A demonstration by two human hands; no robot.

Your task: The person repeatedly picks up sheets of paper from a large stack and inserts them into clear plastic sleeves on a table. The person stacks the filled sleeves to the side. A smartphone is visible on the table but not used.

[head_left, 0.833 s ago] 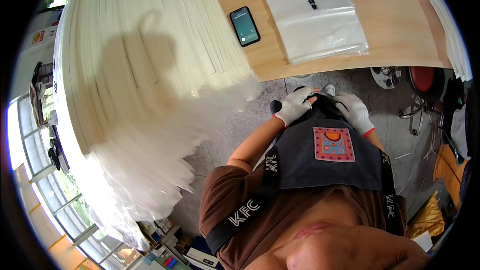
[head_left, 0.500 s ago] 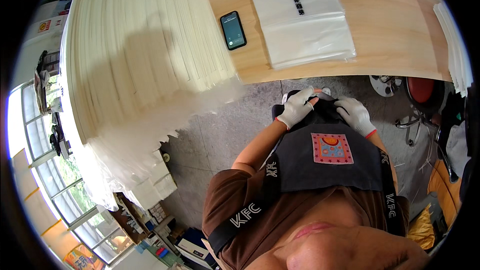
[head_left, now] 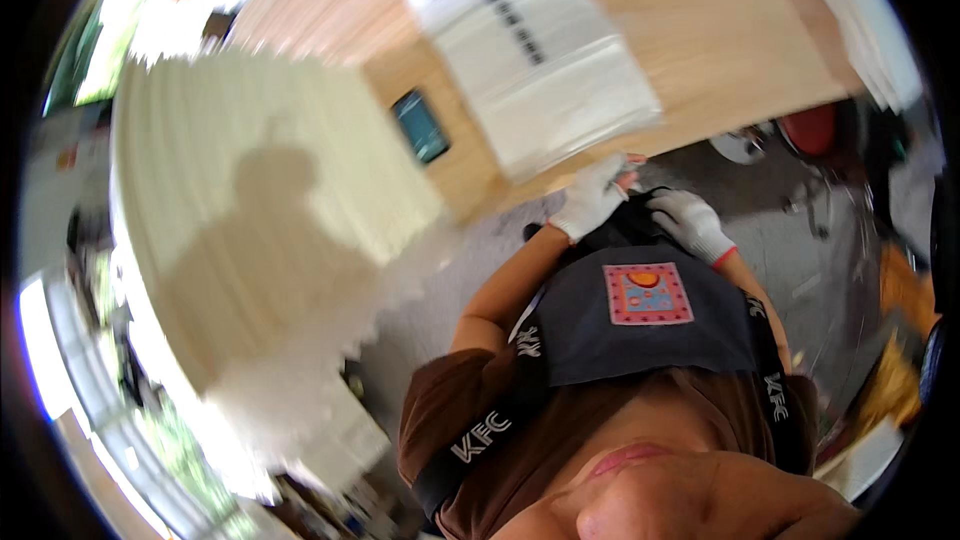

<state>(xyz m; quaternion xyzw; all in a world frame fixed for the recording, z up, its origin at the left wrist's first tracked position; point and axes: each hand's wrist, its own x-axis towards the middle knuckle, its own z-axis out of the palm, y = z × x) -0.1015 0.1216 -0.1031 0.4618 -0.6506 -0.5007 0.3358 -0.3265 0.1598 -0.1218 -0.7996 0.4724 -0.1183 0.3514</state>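
Note:
White knit gloves with bare fingertips cover both my hands. Just under the table's near edge is my left hand (head_left: 592, 200), its fingers stretched forward and a little apart; I see nothing in it. My right hand (head_left: 692, 224) lies on the dark apron (head_left: 580, 325) over my lap, fingers laid out loosely, their tips partly hidden. Beyond my left hand, a stack of clear plastic bags (head_left: 560, 90) with dark print rests on the table (head_left: 720, 30). To the left of the bags lies a phone (head_left: 421, 127) with its screen lit.
A large stack of cream sheets (head_left: 220, 220) with ragged edges fills the left side, my shadow across it. White sheets (head_left: 870, 30) stand at the far right of the table. Below the table's right end is a red-seated stool (head_left: 808, 130). Windows (head_left: 100, 420) line the left.
The view has swung, blurring the surroundings. My left hand has moved forward, closer to the table edge and the bags. My right hand stays on my lap.

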